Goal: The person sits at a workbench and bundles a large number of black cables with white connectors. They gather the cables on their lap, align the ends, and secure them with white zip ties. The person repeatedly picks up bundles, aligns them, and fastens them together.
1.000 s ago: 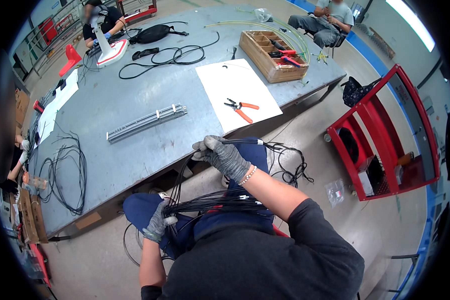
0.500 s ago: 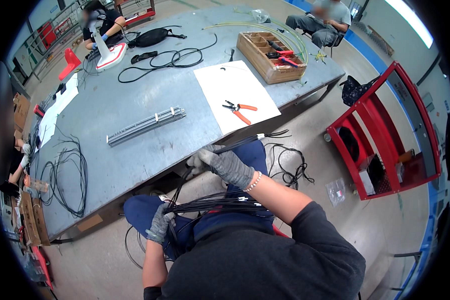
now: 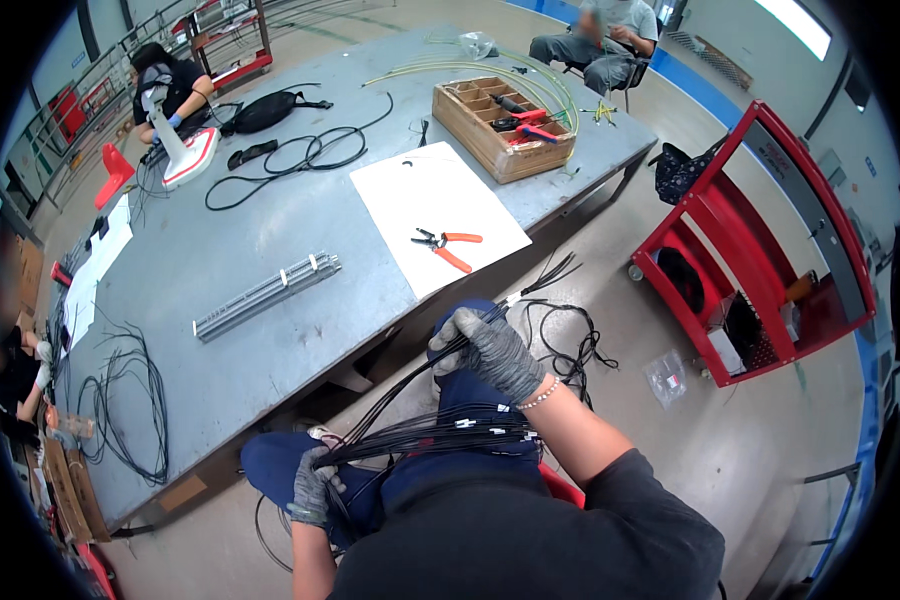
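My left hand (image 3: 315, 487), in a grey glove, is closed round a bundle of black cables (image 3: 430, 437) that lies across my lap; white tags show near its right end. My right hand (image 3: 490, 352), gloved too and above my right thigh, is closed round several black cables (image 3: 388, 392) that run up from near my left hand. Past my right fist their loose ends (image 3: 550, 278) fan out beyond a white tag. On the table, orange-handled wire strippers (image 3: 450, 247) rest on a white sheet (image 3: 395, 190), apart from my hands.
Grey slotted strips (image 3: 265, 297) and coiled black cable (image 3: 310, 155) lie on the metal table (image 3: 220, 385). A wooden tool box (image 3: 505, 150) stands at its far right. Black cables (image 3: 580, 350) lie on the floor near a red cart (image 3: 730, 230). Other people sit around the table.
My right hand has slid to the right along the cables, away from my left hand, drawing them out straighter. My left hand keeps its hold. The whole view has shifted slightly.
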The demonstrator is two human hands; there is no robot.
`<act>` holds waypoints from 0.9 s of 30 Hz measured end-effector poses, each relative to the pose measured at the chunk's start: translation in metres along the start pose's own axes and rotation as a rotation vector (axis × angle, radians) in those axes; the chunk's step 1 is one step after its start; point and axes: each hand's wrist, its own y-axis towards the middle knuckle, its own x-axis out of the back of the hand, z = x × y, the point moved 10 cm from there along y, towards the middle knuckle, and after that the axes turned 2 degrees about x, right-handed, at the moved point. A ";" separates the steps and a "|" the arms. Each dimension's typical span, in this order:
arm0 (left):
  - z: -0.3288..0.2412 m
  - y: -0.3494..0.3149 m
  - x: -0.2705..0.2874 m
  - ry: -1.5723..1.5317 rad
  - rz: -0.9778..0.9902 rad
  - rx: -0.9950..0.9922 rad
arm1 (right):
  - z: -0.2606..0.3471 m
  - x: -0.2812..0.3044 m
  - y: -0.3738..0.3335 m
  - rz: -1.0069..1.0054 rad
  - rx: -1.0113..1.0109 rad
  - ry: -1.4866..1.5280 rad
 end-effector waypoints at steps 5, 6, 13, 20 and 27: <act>-0.016 -0.021 0.017 -0.027 -0.114 -0.060 | 0.023 0.004 0.000 -0.053 0.055 -0.133; -0.018 -0.024 0.025 -0.062 -0.140 -0.065 | 0.026 0.003 -0.001 -0.063 0.059 -0.186; -0.012 -0.018 0.067 -0.052 -0.312 -0.072 | -0.005 0.009 -0.006 -0.054 -0.010 -0.337; -0.009 -0.008 0.059 -0.006 -0.225 -0.135 | -0.049 0.070 -0.025 -0.239 -0.140 -0.198; -0.006 -0.001 0.067 0.141 -0.278 -0.085 | -0.027 0.071 -0.042 -0.218 -0.074 -0.352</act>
